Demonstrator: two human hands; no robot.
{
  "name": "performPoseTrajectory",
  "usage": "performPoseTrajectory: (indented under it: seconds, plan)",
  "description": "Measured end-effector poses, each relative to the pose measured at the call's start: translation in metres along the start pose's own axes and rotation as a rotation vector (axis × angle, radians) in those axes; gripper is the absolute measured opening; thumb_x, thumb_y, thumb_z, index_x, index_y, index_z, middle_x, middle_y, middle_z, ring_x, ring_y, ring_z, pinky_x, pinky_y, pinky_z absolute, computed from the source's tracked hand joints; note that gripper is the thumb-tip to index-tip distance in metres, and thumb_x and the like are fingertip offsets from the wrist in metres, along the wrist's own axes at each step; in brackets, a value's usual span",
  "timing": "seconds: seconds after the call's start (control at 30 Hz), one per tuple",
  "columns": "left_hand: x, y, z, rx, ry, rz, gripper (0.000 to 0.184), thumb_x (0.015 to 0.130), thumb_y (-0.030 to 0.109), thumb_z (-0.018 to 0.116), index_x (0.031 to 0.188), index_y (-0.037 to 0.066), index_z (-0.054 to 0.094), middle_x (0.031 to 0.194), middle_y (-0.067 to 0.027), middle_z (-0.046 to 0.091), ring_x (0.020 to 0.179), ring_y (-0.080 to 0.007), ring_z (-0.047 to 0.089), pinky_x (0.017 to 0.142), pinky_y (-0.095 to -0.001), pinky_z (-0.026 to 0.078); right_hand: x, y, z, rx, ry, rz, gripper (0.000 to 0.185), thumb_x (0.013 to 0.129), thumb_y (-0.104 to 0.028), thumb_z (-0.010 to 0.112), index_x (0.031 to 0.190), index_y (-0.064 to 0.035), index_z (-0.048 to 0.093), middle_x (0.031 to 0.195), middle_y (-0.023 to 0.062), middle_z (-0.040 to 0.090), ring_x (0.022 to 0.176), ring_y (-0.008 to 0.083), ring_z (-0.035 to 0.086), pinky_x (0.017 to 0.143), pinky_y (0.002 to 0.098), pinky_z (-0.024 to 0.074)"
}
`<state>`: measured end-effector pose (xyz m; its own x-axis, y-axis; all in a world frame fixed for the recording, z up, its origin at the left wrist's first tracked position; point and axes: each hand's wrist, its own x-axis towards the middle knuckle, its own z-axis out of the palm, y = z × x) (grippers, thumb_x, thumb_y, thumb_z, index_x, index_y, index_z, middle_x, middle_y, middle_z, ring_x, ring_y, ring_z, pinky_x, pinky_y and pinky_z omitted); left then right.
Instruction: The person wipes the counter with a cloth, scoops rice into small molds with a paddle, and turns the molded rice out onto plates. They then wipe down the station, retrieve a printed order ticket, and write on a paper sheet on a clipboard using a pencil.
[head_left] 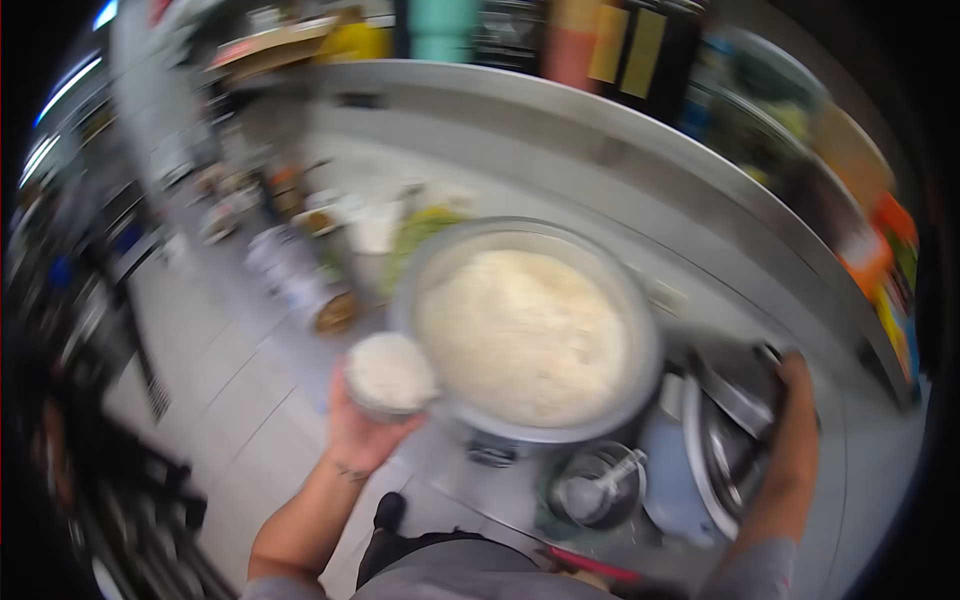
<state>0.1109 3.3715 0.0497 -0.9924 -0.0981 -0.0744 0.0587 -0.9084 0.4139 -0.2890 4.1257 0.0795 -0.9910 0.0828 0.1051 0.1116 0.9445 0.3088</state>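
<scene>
My left hand [370, 430] is wrapped round a small round bowl [390, 405] heaped with white, rice-like food. Just right of the bowl stands a large round metal pot [645, 345], holding a broad mound of the same-looking white food [520, 335]. At the far right my right hand [795, 375] is closed by a dark handle end at a shiny metal lid or pan; blur hides exactly what it grips. A broad strip of metal [738, 400] lies across that shiny piece, above a pale bucket-like container [668, 470].
A clear container with a white utensil [600, 490] stands below the pot. Bottles and jars [300, 275] and a green packet [425, 225] are on the counter to the left. A metal shelf [600, 130] with boxes and tubs runs above. Tiled floor [230, 390] is at left.
</scene>
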Motion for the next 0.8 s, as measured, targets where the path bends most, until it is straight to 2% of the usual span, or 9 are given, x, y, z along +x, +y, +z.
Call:
performPoseTrajectory:
  seconds: [0.07, 0.17, 0.37, 0.5, 0.57, 0.67, 0.7, 0.73, 0.8]
  plan:
    - [-0.031, 0.002, 0.003, 0.038, 0.167, 0.031, 0.066, 0.089, 0.069, 0.039, 0.136, 0.022, 0.048, 0.134, -0.0067, 0.054, 0.115, -0.0305, 0.055, 0.080, -0.0475, 0.051, -0.005, -0.014, 0.001, 0.059, 0.239, -0.009, 0.050, 0.081, -0.042, 0.065, 0.092, 0.0069, 0.064, 0.099, 0.0309, 0.064, 0.098, 0.0449, 0.062, 0.084, 0.0494, 0.0495]
    - [-0.069, 0.004, -0.015, 0.019, 0.204, 0.086, 0.066, 0.091, 0.069, 0.037, 0.135, 0.021, 0.048, 0.133, -0.0079, 0.055, 0.111, -0.0314, 0.057, 0.085, -0.0475, 0.049, -0.066, -0.070, -0.075, 0.132, 0.128, -0.022, 0.043, 0.080, -0.031, 0.069, 0.092, 0.0093, 0.060, 0.101, 0.0323, 0.063, 0.099, 0.0461, 0.061, 0.083, 0.0485, 0.0491]
    - [-0.132, 0.008, -0.057, -0.006, 0.197, 0.126, 0.065, 0.093, 0.067, 0.032, 0.133, 0.019, 0.049, 0.131, -0.0106, 0.054, 0.110, -0.0313, 0.056, 0.084, -0.0460, 0.049, -0.127, -0.087, -0.139, 0.225, 0.186, 0.029, 0.037, 0.086, -0.016, 0.061, 0.110, 0.0114, 0.056, 0.116, 0.0291, 0.060, 0.110, 0.0429, 0.058, 0.092, 0.0440, 0.0452]
    - [-0.168, 0.012, -0.079, -0.034, 0.260, 0.178, 0.065, 0.093, 0.067, 0.032, 0.132, 0.018, 0.049, 0.130, -0.0108, 0.055, 0.113, -0.0312, 0.056, 0.082, -0.0449, 0.049, -0.111, -0.094, -0.163, 0.500, 0.579, -0.085, 0.045, 0.087, 0.000, 0.052, 0.132, 0.0073, 0.049, 0.120, 0.0270, 0.060, 0.116, 0.0376, 0.057, 0.101, 0.0396, 0.0412]
    - [-0.180, 0.010, -0.087, -0.052, 0.289, 0.198, 0.066, 0.093, 0.067, 0.031, 0.133, 0.018, 0.049, 0.131, -0.0108, 0.054, 0.113, -0.0312, 0.056, 0.082, -0.0451, 0.048, -0.109, -0.136, -0.190, 0.673, 0.620, -0.336, 0.045, 0.088, -0.001, 0.052, 0.132, 0.0075, 0.049, 0.124, 0.0260, 0.059, 0.119, 0.0344, 0.055, 0.104, 0.0374, 0.0391]
    - [-0.190, -0.002, -0.089, -0.103, 0.292, 0.194, 0.067, 0.092, 0.069, 0.031, 0.133, 0.019, 0.049, 0.133, -0.0104, 0.054, 0.115, -0.0309, 0.055, 0.083, -0.0454, 0.048, -0.180, -0.267, -0.255, 0.723, 0.638, -0.383, 0.049, 0.083, -0.017, 0.053, 0.131, -0.0089, 0.058, 0.099, 0.0241, 0.068, 0.074, 0.0265, 0.064, 0.072, 0.0368, 0.0484]
    - [-0.195, -0.005, -0.089, -0.123, 0.280, 0.212, 0.068, 0.091, 0.070, 0.031, 0.134, 0.020, 0.048, 0.133, -0.0100, 0.054, 0.115, -0.0306, 0.055, 0.083, -0.0455, 0.048, -0.181, -0.296, -0.254, 0.687, 0.727, -0.459, 0.051, 0.081, -0.019, 0.053, 0.130, -0.0103, 0.059, 0.090, 0.0246, 0.067, 0.071, 0.0283, 0.064, 0.069, 0.0381, 0.0486]
    - [-0.202, -0.008, -0.085, -0.110, 0.288, 0.211, 0.069, 0.091, 0.071, 0.030, 0.134, 0.020, 0.048, 0.134, -0.0091, 0.053, 0.116, -0.0303, 0.054, 0.083, -0.0453, 0.048, -0.213, -0.336, -0.277, 0.704, 0.498, -0.344, 0.051, 0.079, -0.022, 0.052, 0.129, -0.0105, 0.060, 0.081, 0.0255, 0.064, 0.068, 0.0314, 0.063, 0.067, 0.0413, 0.0481]
    - [-0.218, -0.015, -0.078, -0.126, 0.315, 0.226, 0.069, 0.090, 0.071, 0.031, 0.133, 0.020, 0.049, 0.132, -0.0095, 0.055, 0.112, -0.0310, 0.056, 0.080, -0.0456, 0.049, -0.218, -0.390, -0.273, 0.634, 0.450, -0.378, 0.050, 0.080, -0.022, 0.053, 0.129, -0.0138, 0.060, 0.079, 0.0264, 0.064, 0.070, 0.0381, 0.063, 0.069, 0.0466, 0.0484]
